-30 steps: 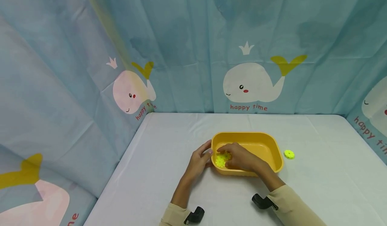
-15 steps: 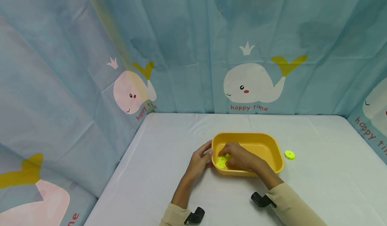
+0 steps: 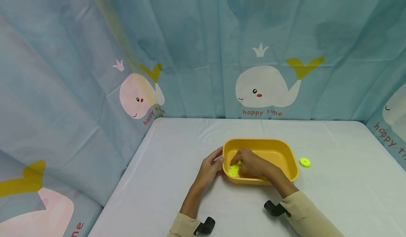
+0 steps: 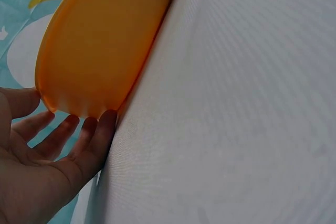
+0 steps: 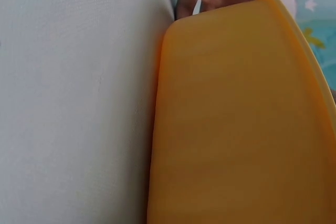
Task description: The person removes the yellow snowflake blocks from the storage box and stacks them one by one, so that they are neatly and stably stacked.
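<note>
In the head view, a yellow plastic basin [image 3: 269, 143] stands on the white table. My left hand [image 3: 206, 173] is at its left end; the left wrist view shows its fingertips [image 4: 108, 116] touching the basin's outer wall and the thumb near the rim. My right hand [image 3: 252, 164] reaches into the basin's left part, its fingers curled down around bright yellow notched discs [image 3: 234, 170]. How many lie there is partly hidden by the hand. In the right wrist view the basin wall [image 5: 241, 108] blocks the right hand's fingers.
One more bright yellow notched disc [image 3: 305, 162] lies on the table, right of the basin. The white table [image 3: 177, 141] ends at a blue curtain [image 3: 196, 89] with whale prints behind and at the left.
The right hand's fingers have drawn closer together around the yellow discs inside the basin. The left hand stays against the basin's end. The view has shifted very slightly.
</note>
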A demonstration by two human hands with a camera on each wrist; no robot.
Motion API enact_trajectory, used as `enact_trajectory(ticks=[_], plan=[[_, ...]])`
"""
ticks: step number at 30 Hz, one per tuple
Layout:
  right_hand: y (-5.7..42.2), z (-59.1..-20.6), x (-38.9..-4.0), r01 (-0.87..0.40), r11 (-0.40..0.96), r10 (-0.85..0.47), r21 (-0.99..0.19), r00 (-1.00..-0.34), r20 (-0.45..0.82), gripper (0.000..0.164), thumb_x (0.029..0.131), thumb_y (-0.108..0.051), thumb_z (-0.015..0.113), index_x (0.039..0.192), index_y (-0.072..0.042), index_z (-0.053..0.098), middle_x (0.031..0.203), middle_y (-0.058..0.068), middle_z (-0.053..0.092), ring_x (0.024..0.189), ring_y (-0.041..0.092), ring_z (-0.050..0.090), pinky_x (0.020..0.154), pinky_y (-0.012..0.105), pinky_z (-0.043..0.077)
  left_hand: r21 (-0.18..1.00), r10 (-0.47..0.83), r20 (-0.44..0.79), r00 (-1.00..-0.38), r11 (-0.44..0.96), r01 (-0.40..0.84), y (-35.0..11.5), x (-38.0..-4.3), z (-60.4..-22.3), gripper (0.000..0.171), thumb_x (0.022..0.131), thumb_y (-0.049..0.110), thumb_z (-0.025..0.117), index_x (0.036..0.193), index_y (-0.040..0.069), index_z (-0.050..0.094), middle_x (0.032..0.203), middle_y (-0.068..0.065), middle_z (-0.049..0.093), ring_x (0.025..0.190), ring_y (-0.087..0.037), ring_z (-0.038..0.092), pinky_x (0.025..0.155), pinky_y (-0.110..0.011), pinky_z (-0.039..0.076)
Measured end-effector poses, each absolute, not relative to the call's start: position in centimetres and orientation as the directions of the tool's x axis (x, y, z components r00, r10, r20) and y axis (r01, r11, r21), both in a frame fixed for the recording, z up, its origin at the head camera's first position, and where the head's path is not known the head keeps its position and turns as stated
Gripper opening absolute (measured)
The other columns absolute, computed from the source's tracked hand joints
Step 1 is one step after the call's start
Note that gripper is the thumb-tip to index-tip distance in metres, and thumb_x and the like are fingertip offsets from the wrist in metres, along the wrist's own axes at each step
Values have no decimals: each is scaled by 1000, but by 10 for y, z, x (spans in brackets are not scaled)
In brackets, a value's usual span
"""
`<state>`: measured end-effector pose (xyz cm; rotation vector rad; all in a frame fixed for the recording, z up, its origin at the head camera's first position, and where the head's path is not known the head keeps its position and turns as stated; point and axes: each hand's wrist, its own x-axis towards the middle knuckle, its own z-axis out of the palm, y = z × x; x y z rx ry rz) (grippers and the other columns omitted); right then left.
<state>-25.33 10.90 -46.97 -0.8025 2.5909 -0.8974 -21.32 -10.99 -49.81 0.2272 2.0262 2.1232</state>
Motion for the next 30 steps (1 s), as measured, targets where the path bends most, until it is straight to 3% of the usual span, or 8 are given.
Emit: enact_trajectory(ticks=[9, 21, 30], plan=[[112, -469, -254, -431, 644, -599, -632, -798, -65, 31, 83, -1, 80, 112, -11, 81, 110, 2, 66, 105, 23, 52, 94, 40, 48, 999, 243, -28, -970, -38, -39, -109, -214, -499, 51, 113, 16, 52, 163, 18, 44, 166, -10, 44, 144, -34, 54, 100, -39, 62], [113, -471, -254, -432, 670, -560, -603, -828, -30, 22, 84, -6, 86, 103, -12, 78, 99, -1, 65, 98, 21, 49, 86, 36, 44, 999, 229, -33, -973, -23, -39, -109, -213, -498, 51, 112, 19, 54, 162, 18, 45, 166, -11, 44, 141, -33, 56, 98, -38, 63], [118, -473, -254, -355, 629, -529, -691, -847, -47, 16, 89, -1, 78, 98, -12, 71, 83, -2, 61, 81, 16, 55, 73, 27, 50, 999, 226, -35, -973, -14, -39, -109, -214, -499, 51, 112, 18, 54, 162, 18, 45, 166, -12, 44, 141, -34, 57, 98, -38, 63]])
